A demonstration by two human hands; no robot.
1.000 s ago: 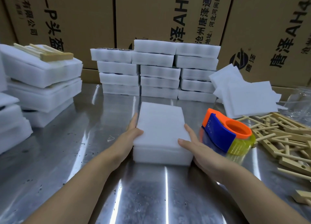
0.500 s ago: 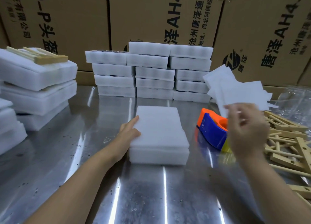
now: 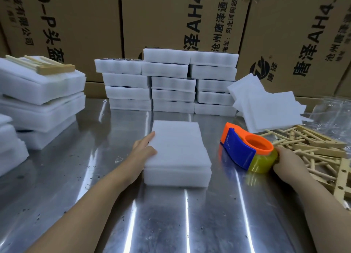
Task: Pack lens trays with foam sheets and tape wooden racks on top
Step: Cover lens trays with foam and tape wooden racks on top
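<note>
A white lens tray covered by a foam sheet lies in the middle of the steel table. My left hand rests against its left side, thumb on the top edge. An orange and blue tape dispenser with a yellowish roll stands to the right of the tray. My right hand is closed around the roll end of the dispenser. A heap of wooden racks lies at the right edge, behind and beside that hand. Loose foam sheets lie behind the dispenser.
Stacked white trays stand at the back against cardboard boxes. More packed trays are piled at the left, one with a wooden rack on top. Clear plastic lies at the far right.
My right hand left the tray's right side, rose toward the foam sheets, then came down onto the tape dispenser's roll end. The left hand stayed on the tray.
</note>
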